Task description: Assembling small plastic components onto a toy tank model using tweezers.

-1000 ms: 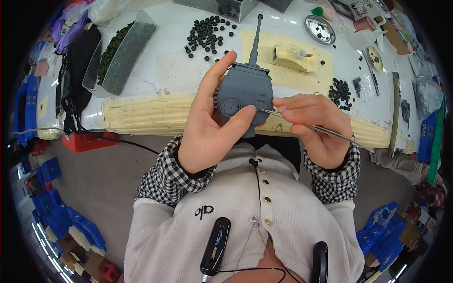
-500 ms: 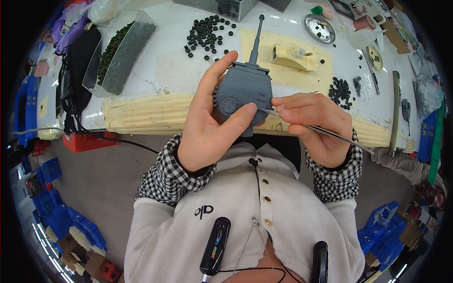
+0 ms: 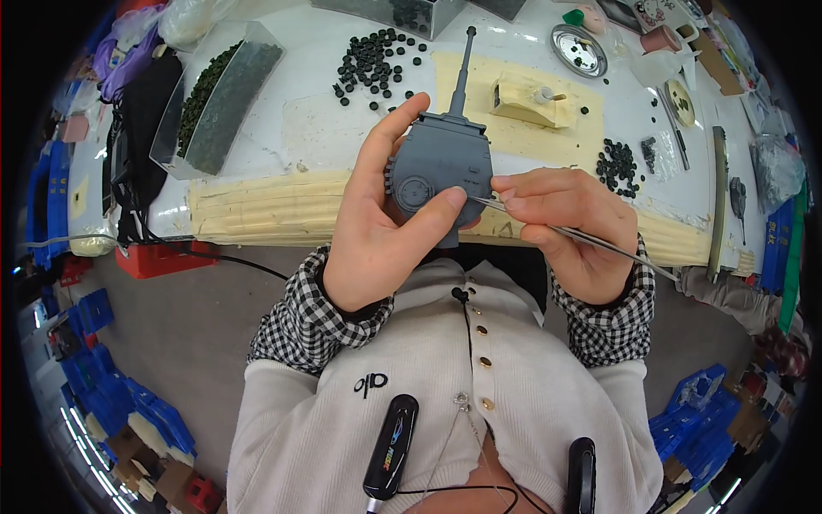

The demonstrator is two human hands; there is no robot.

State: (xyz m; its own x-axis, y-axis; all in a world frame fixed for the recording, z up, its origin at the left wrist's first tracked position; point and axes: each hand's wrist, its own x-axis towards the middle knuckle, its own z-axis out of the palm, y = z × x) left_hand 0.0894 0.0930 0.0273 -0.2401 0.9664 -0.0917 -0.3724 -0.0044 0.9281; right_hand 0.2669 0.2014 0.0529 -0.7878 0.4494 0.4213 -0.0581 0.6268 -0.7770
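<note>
A grey model tank turret [image 3: 441,158] with its long barrel pointing away from me is held above the table's front edge. My left hand [image 3: 377,218] is closed round its left side, the thumb pressed on the top near the round hatch and the forefinger stretched along the far left. My right hand [image 3: 578,223] pinches slim metal tweezers [image 3: 591,242]. Their tip touches or nearly touches the turret beside my left thumb. Whether a tiny part sits in the tip I cannot make out.
Small black wheels [image 3: 368,68] lie scattered beyond my left hand, with another pile [image 3: 616,167] at the right. A clear bin [image 3: 223,94] of dark green parts stands at left. Behind the turret is a cream block [image 3: 531,101]. A round metal dish [image 3: 580,51] sits at far right.
The turret and both hands have shifted very slightly to the left. The grip and the tweezers' place at the turret look the same.
</note>
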